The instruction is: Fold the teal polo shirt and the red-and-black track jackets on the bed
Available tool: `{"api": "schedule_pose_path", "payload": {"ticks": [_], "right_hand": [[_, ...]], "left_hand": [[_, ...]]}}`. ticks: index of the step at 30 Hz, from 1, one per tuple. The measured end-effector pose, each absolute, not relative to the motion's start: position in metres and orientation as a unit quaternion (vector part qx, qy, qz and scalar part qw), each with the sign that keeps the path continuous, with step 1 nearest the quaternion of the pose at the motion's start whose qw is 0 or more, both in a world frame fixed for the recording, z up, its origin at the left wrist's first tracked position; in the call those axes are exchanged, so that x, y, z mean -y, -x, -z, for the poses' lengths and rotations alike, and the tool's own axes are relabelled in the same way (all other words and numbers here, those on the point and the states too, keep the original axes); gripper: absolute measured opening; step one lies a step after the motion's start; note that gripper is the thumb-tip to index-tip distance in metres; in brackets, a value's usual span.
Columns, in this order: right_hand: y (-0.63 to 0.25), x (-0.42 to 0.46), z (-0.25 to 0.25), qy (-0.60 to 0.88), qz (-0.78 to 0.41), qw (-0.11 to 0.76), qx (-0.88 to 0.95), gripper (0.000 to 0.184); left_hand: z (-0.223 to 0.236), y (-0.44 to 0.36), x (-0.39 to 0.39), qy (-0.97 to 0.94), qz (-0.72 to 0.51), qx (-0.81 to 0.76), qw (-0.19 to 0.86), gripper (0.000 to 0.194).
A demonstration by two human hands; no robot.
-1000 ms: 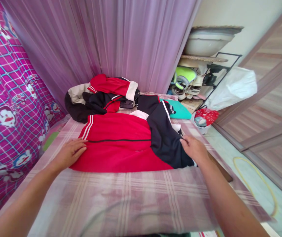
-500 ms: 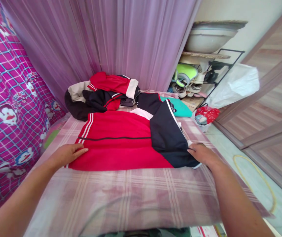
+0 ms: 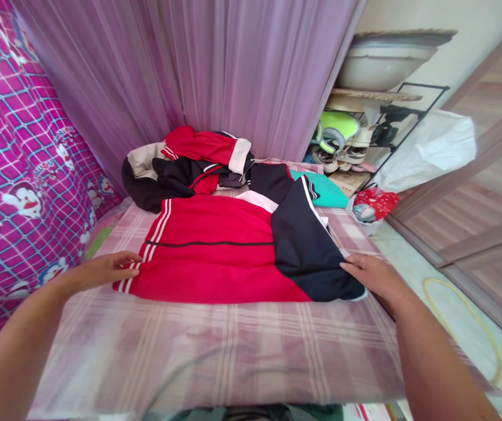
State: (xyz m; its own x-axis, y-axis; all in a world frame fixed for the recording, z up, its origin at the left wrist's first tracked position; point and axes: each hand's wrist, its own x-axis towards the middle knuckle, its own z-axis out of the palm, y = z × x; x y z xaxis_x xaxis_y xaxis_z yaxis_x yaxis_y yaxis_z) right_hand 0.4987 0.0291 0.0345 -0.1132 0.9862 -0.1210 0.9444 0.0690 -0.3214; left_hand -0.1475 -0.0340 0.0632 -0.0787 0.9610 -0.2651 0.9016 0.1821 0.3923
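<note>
A red and navy track jacket (image 3: 216,266) lies flat across the bed, its white-striped hem to the left and its navy part to the right. At the striped hem, my left hand (image 3: 102,272) rests with thumb and fingers apart, the fingertips touching the cloth. My right hand (image 3: 374,278) pinches the light-edged border of the navy part between thumb and fingers. Behind the jacket, other clothing (image 3: 207,146) in red, navy and white is heaped with a dark hooded garment (image 3: 143,190).
Plaid sheet (image 3: 216,351) covers the bed. A purple curtain (image 3: 233,70) hangs behind; pink cartoon-print cloth (image 3: 23,193) hangs left. At right stand a shoe rack (image 3: 402,137) with a basin (image 3: 387,67), a red bag (image 3: 378,202) and a wooden door (image 3: 466,199). A yellow hose (image 3: 457,304) lies on the floor.
My left hand has shifted left along the jacket to its hem, whose stripes now lie spread out. My right hand has moved right and slightly down, drawing the navy part wider and smoother.
</note>
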Motion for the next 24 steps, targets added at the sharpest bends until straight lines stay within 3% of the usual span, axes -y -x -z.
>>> {"api": "schedule_pose_path", "payload": {"ticks": [3, 5, 10, 13, 15, 18, 20, 24], "right_hand": [[-0.499, -0.03, -0.031, 0.678, -0.084, 0.018, 0.73, 0.025], [-0.495, -0.03, -0.033, 0.692, -0.046, 0.008, 0.721, 0.021], [-0.449, -0.021, -0.056, 0.709, 0.086, 0.159, 0.682, 0.037], [-0.401, -0.019, -0.05, 0.601, 0.065, 0.223, 0.765, 0.043], [-0.376, -0.023, -0.031, 0.538, 0.026, 0.179, 0.823, 0.048], [-0.363, -0.032, 0.005, 0.582, -0.013, 0.093, 0.808, 0.055], [-0.367, -0.037, 0.02, 0.607, -0.035, 0.079, 0.79, 0.056], [-0.381, -0.036, 0.019, 0.581, -0.071, 0.156, 0.796, 0.054]], "left_hand": [[-0.048, 0.154, 0.033, -0.628, -0.049, -0.717, 0.299, 0.077], [-0.042, 0.153, 0.034, -0.619, -0.034, -0.74, 0.261, 0.071], [-0.048, 0.114, 0.041, -0.684, -0.106, -0.72, 0.051, 0.058], [-0.042, 0.069, 0.042, -0.755, -0.14, -0.64, -0.007, 0.055], [-0.028, 0.043, 0.041, -0.791, -0.108, -0.602, -0.02, 0.054], [0.0, 0.024, 0.04, -0.79, -0.055, -0.608, -0.048, 0.056], [0.014, 0.025, 0.039, -0.784, -0.043, -0.617, -0.058, 0.058], [0.025, 0.037, 0.038, -0.785, -0.05, -0.613, -0.073, 0.058]]}}
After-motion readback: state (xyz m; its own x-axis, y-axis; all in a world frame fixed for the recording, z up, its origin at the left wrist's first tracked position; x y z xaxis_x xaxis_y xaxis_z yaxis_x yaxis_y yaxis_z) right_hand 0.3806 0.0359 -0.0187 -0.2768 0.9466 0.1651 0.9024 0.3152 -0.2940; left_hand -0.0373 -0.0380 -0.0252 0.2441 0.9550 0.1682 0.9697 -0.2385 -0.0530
